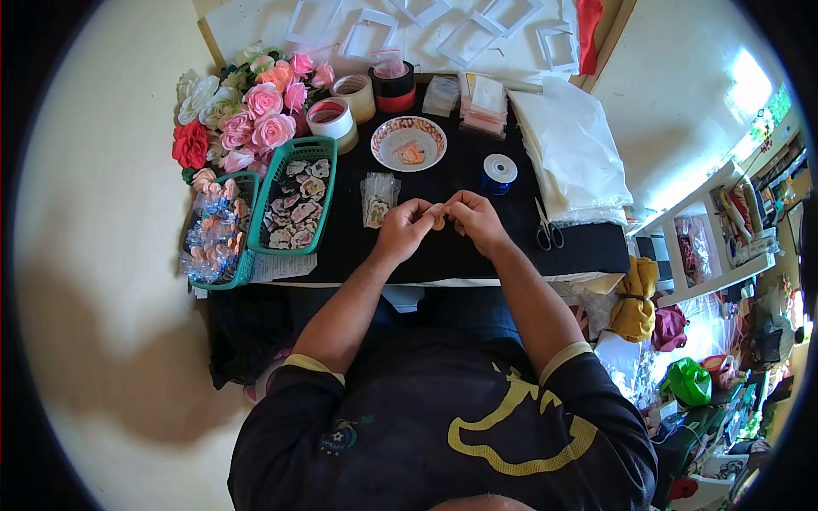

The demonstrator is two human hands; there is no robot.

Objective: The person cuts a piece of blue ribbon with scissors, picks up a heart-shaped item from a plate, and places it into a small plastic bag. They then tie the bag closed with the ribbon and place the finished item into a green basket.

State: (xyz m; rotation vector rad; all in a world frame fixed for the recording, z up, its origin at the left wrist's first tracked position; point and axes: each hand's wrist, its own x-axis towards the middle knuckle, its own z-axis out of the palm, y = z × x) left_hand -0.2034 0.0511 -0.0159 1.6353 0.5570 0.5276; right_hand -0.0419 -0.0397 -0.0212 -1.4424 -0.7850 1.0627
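Observation:
Above the black tabletop, my left hand [403, 228] and my right hand [479, 225] meet fingertip to fingertip. Both pinch a small peach-coloured piece [438, 215]; its exact kind is too small to make out. Just left of my left hand lies a clear plastic packet [378, 198] with a small decorated piece inside. Beyond my hands stands a patterned bowl [409, 128] holding a small orange item [412, 154]. A blue spool with a white top [499, 169] is past my right hand, and scissors [546, 228] lie to its right.
At left, a green basket [328, 175] holds flower-like pieces beside another basket [244, 271] of wrapped items. Artificial roses [264, 100], tape rolls [331, 119] and small bags [484, 100] line the back. White plastic sheets [569, 153] cover the right side; white frames [469, 38] lie beyond.

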